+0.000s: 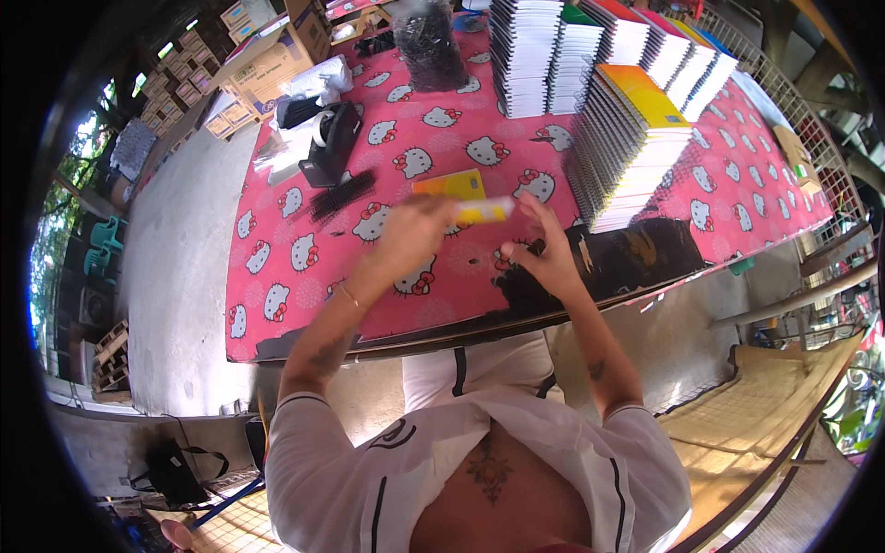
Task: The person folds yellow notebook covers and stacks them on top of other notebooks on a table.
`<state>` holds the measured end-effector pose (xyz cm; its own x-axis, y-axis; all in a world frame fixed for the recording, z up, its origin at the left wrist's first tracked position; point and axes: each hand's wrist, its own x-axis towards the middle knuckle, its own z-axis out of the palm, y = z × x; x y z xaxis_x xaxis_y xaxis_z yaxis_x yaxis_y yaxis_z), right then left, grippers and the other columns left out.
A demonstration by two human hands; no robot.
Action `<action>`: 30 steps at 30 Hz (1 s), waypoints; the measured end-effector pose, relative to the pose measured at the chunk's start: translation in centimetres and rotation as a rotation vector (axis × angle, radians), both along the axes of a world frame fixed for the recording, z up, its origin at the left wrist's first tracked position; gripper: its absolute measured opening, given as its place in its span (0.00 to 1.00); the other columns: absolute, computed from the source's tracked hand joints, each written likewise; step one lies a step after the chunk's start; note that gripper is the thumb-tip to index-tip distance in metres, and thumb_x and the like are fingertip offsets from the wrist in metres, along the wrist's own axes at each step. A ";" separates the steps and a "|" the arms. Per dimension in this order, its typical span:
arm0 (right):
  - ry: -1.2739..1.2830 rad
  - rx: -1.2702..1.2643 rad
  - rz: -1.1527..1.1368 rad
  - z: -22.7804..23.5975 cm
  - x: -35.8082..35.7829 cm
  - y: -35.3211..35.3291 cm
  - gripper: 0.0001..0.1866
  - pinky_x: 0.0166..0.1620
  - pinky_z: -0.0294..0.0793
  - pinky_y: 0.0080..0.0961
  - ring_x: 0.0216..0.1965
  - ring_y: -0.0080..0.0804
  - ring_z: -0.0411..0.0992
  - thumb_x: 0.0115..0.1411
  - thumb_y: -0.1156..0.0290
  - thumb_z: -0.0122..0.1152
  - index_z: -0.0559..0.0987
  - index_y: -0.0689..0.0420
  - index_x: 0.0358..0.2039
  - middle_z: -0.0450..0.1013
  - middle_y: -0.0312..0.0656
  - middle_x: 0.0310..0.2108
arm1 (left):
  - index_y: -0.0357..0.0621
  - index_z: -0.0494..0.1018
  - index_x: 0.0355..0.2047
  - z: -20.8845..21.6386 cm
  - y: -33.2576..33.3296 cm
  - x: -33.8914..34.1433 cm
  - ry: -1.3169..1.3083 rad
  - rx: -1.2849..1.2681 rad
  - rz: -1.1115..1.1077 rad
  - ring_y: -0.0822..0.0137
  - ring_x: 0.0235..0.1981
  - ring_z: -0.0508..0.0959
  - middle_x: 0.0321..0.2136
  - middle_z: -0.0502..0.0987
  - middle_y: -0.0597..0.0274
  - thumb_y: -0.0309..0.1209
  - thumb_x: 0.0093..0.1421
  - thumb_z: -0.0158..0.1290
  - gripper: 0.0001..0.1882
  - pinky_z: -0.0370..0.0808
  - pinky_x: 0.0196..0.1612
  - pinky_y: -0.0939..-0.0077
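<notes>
My left hand (417,229) is closed around one end of a slim yellow-and-white thing (485,211), held level above the table; blur hides its exact kind. Facing its other end, my right hand (546,247) has thumb and fingers apart, with nothing seen between them. Whether the right fingertips touch it I cannot tell. Just beyond my left hand, a notebook with a yellow-orange cover (452,183) lies flat on the pink patterned tablecloth (369,313), partly hidden by that hand. To the left lies a bundle of black binding coils (341,194).
A black tape dispenser (332,146) stands at the left. Tall stacks of spiral notebooks (636,147) fill the right and back right. A dark wrapped bundle (430,51) stands at the back. Bare black patches (636,263) mark the near edge; cartons (267,74) sit far left.
</notes>
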<state>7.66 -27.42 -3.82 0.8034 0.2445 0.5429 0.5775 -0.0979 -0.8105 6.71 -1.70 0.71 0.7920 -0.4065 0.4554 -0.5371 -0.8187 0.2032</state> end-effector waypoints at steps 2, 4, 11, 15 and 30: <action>0.092 0.000 0.044 -1.2 -0.7 0.3 0.33 0.47 0.78 0.26 0.47 0.31 0.77 0.59 0.78 0.68 0.67 0.54 0.64 0.76 0.44 0.45 | 0.42 0.78 0.46 0.4 -2.4 -2.9 0.152 0.062 -0.083 0.47 0.46 0.79 0.42 0.80 0.49 0.27 0.60 0.56 0.14 0.77 0.49 0.56; 0.371 -0.030 0.185 -2.7 -1.5 -0.1 0.34 0.47 0.78 0.26 0.48 0.30 0.76 0.59 0.77 0.69 0.66 0.55 0.64 0.76 0.44 0.47 | 0.41 0.75 0.52 -1.3 -3.1 -4.7 0.026 -0.132 -0.032 0.45 0.53 0.75 0.51 0.74 0.46 0.26 0.59 0.57 0.19 0.73 0.55 0.56; 0.341 -0.010 0.110 -3.6 -2.2 0.4 0.17 0.47 0.76 0.21 0.44 0.22 0.74 0.60 0.76 0.69 0.75 0.60 0.48 0.76 0.40 0.41 | 0.41 0.63 0.64 -5.0 -5.5 -6.7 0.143 -0.627 0.000 0.46 0.62 0.67 0.60 0.65 0.41 0.25 0.59 0.59 0.33 0.67 0.62 0.58; 0.452 0.099 0.130 -4.5 -2.2 -1.5 0.12 0.48 0.75 0.21 0.43 0.21 0.74 0.61 0.77 0.67 0.76 0.61 0.44 0.77 0.40 0.42 | 0.38 0.69 0.59 -2.3 5.9 -0.1 -0.098 -0.247 0.492 0.44 0.53 0.72 0.48 0.73 0.42 0.28 0.58 0.60 0.28 0.71 0.57 0.55; 0.513 0.125 0.255 -3.0 -2.8 -0.2 0.09 0.47 0.74 0.18 0.41 0.19 0.74 0.63 0.77 0.65 0.81 0.65 0.43 0.78 0.37 0.39 | 0.36 0.70 0.54 -2.3 -0.9 -5.8 -0.196 -0.468 0.300 0.42 0.35 0.81 0.41 0.78 0.39 0.28 0.67 0.52 0.16 0.78 0.39 0.56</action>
